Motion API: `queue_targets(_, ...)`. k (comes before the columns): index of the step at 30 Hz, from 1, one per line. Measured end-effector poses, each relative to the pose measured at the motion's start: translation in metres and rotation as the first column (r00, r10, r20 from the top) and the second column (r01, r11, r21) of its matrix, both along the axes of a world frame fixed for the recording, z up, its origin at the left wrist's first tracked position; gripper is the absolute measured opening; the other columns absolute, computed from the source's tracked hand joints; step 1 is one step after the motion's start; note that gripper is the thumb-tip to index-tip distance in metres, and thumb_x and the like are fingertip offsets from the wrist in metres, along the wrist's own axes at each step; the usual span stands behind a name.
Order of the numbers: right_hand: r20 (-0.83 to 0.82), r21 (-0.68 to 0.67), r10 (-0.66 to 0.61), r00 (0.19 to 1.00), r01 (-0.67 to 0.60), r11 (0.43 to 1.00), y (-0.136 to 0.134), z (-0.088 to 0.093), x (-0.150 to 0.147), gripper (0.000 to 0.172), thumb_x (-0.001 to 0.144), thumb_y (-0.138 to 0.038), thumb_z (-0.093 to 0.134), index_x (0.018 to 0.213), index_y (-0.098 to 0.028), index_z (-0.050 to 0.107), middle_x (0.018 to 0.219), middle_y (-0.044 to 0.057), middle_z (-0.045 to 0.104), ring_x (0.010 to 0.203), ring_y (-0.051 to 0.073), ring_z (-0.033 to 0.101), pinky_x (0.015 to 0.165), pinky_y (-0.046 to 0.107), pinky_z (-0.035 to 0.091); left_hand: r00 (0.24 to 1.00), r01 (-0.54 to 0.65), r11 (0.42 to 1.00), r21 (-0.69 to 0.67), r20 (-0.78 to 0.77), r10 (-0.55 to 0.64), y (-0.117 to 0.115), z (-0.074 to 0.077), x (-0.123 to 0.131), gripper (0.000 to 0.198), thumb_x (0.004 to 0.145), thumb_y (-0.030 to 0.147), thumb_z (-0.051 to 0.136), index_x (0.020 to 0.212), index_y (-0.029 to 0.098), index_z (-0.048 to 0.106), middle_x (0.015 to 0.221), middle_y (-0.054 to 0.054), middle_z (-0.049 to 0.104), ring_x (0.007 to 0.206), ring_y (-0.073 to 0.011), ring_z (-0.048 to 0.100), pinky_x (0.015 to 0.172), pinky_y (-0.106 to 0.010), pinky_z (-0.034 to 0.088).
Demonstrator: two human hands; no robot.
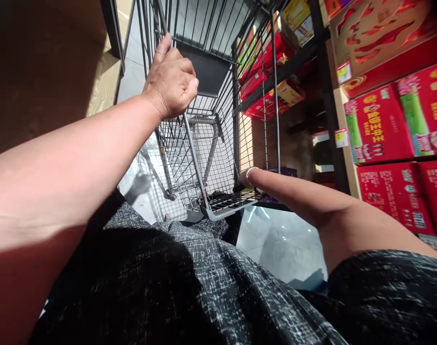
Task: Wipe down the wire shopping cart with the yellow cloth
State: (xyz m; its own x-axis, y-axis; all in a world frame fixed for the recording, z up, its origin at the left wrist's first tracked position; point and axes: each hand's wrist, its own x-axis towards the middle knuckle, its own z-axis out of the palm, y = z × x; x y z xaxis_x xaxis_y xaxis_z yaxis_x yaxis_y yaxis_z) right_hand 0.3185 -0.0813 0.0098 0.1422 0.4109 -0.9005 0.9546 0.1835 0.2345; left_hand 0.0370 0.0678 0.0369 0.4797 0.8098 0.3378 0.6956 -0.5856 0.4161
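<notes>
A metal wire shopping cart (235,209) stands in front of me, tilted in my view, with a dark panel (211,72) across its far part. My left hand (175,81) is closed around the cart's left side rail, knuckles up, with the thumb lying against the fingers. On the other side, my right hand (243,178) reaches low to the cart's near right corner. A thin bracelet (250,174) circles that wrist. The right fingers are in shadow and mostly hidden, so their grip does not show. I see no goods in the visible part of the basket.
Shelves with a dark frame (329,96) stand close on the right, stacked with red boxes (380,124) and price tags (341,138). More packages (272,96) sit beyond the cart's right side. A wooden panel (42,62) rises at left. The floor (276,235) is pale and shiny.
</notes>
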Motion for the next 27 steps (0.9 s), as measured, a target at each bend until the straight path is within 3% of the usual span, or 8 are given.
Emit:
queue_targets(5, 0.006, -0.199, 0.024, 1.000, -0.022, 0.980, -0.008, 0.024, -0.025, 0.039, 0.068, 0.002, 0.063, 0.102, -0.014, 0.076, 0.086, 0.004, 0.073, 0.085, 0.022, 0.067, 0.083, 0.036, 0.053, 0.999, -0.023, 0.999, -0.028, 0.025, 0.023, -0.001, 0.002, 0.002, 0.058, 0.090, 0.059, 0.015, 0.102, 0.038, 0.068, 0.107, 0.010, 0.072, 0.116, -0.0221, 0.045, 0.128, -0.032, -0.002)
queue_targets(8, -0.252, -0.265, -0.109, 0.962, 0.039, 0.963, -0.009, 0.043, -0.057, 0.049, 0.073, -0.003, 0.063, 0.119, -0.018, 0.069, 0.096, 0.003, 0.073, 0.081, 0.018, 0.065, 0.076, 0.029, 0.052, 0.999, -0.022, 0.999, -0.028, 0.031, 0.023, -0.002, 0.002, 0.003, 0.060, 0.090, 0.059, 0.017, 0.104, 0.034, 0.069, 0.107, 0.008, 0.072, 0.115, -0.0229, 0.045, 0.127, -0.033, -0.001)
queue_targets(10, -0.470, -0.305, -0.235, 0.851, 0.093, 0.948, -0.010, 0.060, -0.076, 0.046, 0.077, -0.007, 0.063, 0.122, -0.017, 0.065, 0.098, 0.003, 0.072, 0.080, 0.016, 0.063, 0.072, 0.027, 0.051, 1.000, -0.020, 1.000, -0.005, 0.016, 0.020, -0.001, 0.001, 0.003, 0.060, 0.092, 0.056, 0.018, 0.103, 0.029, 0.071, 0.111, 0.004, 0.072, 0.114, -0.0235, 0.045, 0.127, -0.036, 0.000)
queue_targets(13, -0.644, -0.255, -0.268, 0.716, 0.130, 0.958, -0.022, 0.087, -0.090, 0.043, 0.080, -0.009, 0.061, 0.122, -0.017, 0.063, 0.099, 0.003, 0.070, 0.081, 0.015, 0.061, 0.073, 0.025, 0.050, 0.999, -0.019, 0.999, 0.037, -0.035, 0.020, -0.002, -0.002, 0.002, 0.059, 0.095, 0.051, 0.019, 0.098, 0.024, 0.072, 0.113, 0.001, 0.071, 0.111, -0.0228, 0.044, 0.126, -0.040, 0.002)
queue_targets(16, -0.712, -0.068, -0.143, 0.687, 0.135, 0.989, -0.044, 0.106, -0.082, 0.050, 0.083, -0.007, 0.057, 0.129, -0.023, 0.062, 0.112, 0.003, 0.068, 0.091, 0.016, 0.061, 0.084, 0.027, 0.050, 0.996, -0.007, 0.997, 0.074, -0.091, 0.014, -0.003, -0.003, 0.001, 0.058, 0.097, 0.046, 0.021, 0.091, 0.020, 0.072, 0.111, -0.002, 0.070, 0.109, -0.0227, 0.046, 0.125, -0.044, 0.007)
queue_targets(21, -0.420, 0.222, 0.083, 0.904, 0.014, 0.975, -0.080, 0.114, -0.024, 0.049, 0.086, -0.011, 0.056, 0.125, -0.035, 0.070, 0.126, 0.005, 0.060, 0.099, 0.021, 0.061, 0.091, 0.032, 0.047, 0.997, -0.023, 0.996, 0.086, -0.070, 0.029, -0.016, 0.000, 0.002, 0.051, 0.096, 0.044, 0.024, 0.082, 0.023, 0.069, 0.106, -0.002, 0.071, 0.110, -0.0238, 0.051, 0.123, -0.047, 0.012)
queue_targets(24, -0.140, 0.383, 0.040, 0.989, 0.017, 0.923, -0.091, 0.109, 0.020, 0.050, 0.089, -0.011, 0.048, 0.126, -0.038, 0.070, 0.127, 0.008, 0.057, 0.098, 0.024, 0.061, 0.087, 0.034, 0.047, 1.000, -0.002, 0.999, 0.047, -0.023, 0.003, -0.027, 0.003, 0.003, 0.049, 0.096, 0.048, 0.029, 0.080, 0.024, 0.068, 0.099, 0.002, 0.071, 0.112, -0.0227, 0.050, 0.122, -0.049, 0.012)
queue_targets(27, 0.020, 0.577, -0.103, 0.994, 0.073, 0.813, -0.104, 0.103, 0.045, 0.054, 0.092, -0.014, 0.041, 0.134, -0.039, 0.064, 0.131, 0.012, 0.052, 0.099, 0.029, 0.061, 0.080, 0.037, 0.049, 1.000, -0.010, 0.998, 0.063, -0.011, 0.011, -0.035, 0.002, 0.006, 0.047, 0.097, 0.046, 0.031, 0.080, 0.022, 0.069, 0.099, 0.002, 0.071, 0.112, -0.0229, 0.050, 0.121, -0.051, 0.012)
